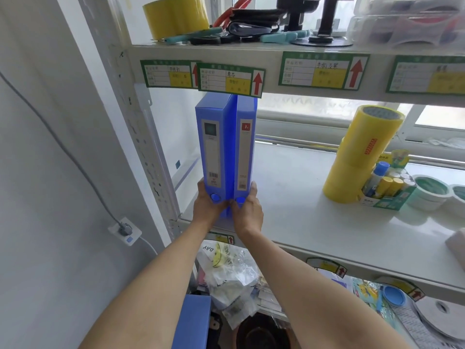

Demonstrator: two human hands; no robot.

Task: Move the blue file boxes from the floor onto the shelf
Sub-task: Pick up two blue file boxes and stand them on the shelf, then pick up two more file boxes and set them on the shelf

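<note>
Two blue file boxes stand upright side by side at the left front of the white shelf, spines toward me. My left hand grips the bottom of the left blue file box. My right hand grips the bottom of the right blue file box. The boxes touch each other and their tops nearly reach the shelf above. Another blue file box stands below on the floor, at the lower left of the shelf unit, partly hidden by my left arm.
Stacked yellow tape rolls, a carton of glue sticks and white tape rolls sit on the right of the same shelf. The grey shelf upright stands just left of the boxes. Plastic bags fill the shelf below.
</note>
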